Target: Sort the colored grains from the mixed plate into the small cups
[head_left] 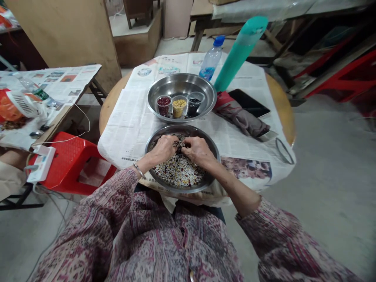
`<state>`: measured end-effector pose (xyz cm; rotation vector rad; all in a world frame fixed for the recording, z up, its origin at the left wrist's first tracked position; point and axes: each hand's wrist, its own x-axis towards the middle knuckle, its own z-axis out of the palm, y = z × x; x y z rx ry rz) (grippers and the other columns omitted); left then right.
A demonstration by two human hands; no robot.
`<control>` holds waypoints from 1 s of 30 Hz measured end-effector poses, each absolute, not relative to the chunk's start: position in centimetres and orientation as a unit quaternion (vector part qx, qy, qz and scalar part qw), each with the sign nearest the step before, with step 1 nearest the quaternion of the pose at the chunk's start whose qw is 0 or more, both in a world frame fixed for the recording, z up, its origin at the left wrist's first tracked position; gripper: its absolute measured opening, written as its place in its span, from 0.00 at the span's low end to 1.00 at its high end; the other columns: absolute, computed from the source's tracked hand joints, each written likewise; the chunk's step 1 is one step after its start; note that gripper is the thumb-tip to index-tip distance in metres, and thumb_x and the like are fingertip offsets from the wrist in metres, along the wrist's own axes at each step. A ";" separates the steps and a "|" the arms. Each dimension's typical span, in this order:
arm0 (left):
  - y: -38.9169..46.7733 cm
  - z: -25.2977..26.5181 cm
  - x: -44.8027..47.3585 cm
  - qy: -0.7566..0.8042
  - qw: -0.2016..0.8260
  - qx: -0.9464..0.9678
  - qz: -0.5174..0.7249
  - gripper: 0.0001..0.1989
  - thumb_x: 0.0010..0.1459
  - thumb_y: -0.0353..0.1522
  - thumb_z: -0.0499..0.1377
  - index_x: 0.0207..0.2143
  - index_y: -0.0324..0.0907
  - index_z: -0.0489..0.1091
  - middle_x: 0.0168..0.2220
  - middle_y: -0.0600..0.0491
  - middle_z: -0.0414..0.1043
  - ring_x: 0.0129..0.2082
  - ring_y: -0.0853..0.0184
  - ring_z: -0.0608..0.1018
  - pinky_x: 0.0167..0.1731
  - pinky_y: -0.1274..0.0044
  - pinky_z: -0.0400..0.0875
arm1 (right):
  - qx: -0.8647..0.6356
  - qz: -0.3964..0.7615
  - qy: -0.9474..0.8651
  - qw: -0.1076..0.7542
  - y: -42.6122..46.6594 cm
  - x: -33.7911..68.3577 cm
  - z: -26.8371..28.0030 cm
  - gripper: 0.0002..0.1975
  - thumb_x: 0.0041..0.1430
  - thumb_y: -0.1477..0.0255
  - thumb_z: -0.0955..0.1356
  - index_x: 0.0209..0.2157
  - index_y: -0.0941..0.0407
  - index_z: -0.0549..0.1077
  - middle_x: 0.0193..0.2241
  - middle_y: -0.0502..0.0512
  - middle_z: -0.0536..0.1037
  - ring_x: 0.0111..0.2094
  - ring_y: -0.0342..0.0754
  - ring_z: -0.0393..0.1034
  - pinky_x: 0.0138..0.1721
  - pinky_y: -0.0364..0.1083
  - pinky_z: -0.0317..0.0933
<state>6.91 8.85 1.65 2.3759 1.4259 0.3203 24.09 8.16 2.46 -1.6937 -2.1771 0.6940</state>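
Observation:
Mixed grains and beans (179, 169), white, yellow, red and black, cover the bottom of a near metal basin (216, 172). Over its far half, my left hand (166, 148) and my right hand (197, 150) meet closely, fingertips bent down into the mix. Both are closed in a pinch; whatever is between the fingers is too small to make out. Behind stands a second metal basin (179, 83). In it are a cup of red beans (163, 105), a cup of yellow beans (178, 107) and a cup of black beans (194, 105).
On the newspaper-covered round table (123, 121) stand a water bottle (211, 58) and a tall green object (241, 53). A folded umbrella (241, 115) and a black tablet (249, 102) lie at right. Left are a red stool (70, 162) and a power strip (41, 163) with cables.

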 end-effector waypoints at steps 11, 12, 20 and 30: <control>4.5 3.6 3.2 0.487 0.166 0.841 0.165 0.20 0.53 0.19 0.49 0.45 0.38 0.72 0.40 0.47 0.76 0.41 0.63 0.76 0.46 0.69 0.73 | -0.378 0.234 -0.874 0.195 5.0 20.3 3.0 0.09 0.57 0.75 0.69 0.38 0.57 0.82 0.41 0.59 0.82 0.44 0.52 0.71 0.49 0.50 0.62; 4.2 3.4 3.1 0.488 0.163 0.840 0.173 0.21 0.52 0.19 0.49 0.47 0.37 0.71 0.43 0.46 0.75 0.42 0.63 0.76 0.47 0.69 0.73 | -0.358 0.210 -0.892 0.181 4.7 20.1 2.9 0.09 0.58 0.72 0.70 0.39 0.56 0.82 0.44 0.59 0.81 0.48 0.54 0.69 0.51 0.52 0.61; 1.5 4.0 3.6 0.526 0.067 0.843 0.096 0.16 0.60 0.22 0.52 0.50 0.40 0.67 0.49 0.45 0.69 0.50 0.56 0.69 0.49 0.65 0.73 | -0.404 0.052 -0.905 0.119 4.1 24.4 2.5 0.08 0.62 0.69 0.70 0.40 0.54 0.80 0.49 0.59 0.78 0.52 0.58 0.66 0.48 0.54 0.63; 1.6 3.4 6.0 0.475 0.177 0.859 0.076 0.12 0.63 0.22 0.49 0.44 0.40 0.68 0.41 0.49 0.69 0.41 0.65 0.73 0.46 0.72 0.72 | -0.463 0.169 -0.855 0.163 2.2 27.0 1.2 0.12 0.62 0.75 0.66 0.44 0.55 0.78 0.40 0.58 0.81 0.42 0.52 0.75 0.46 0.50 0.68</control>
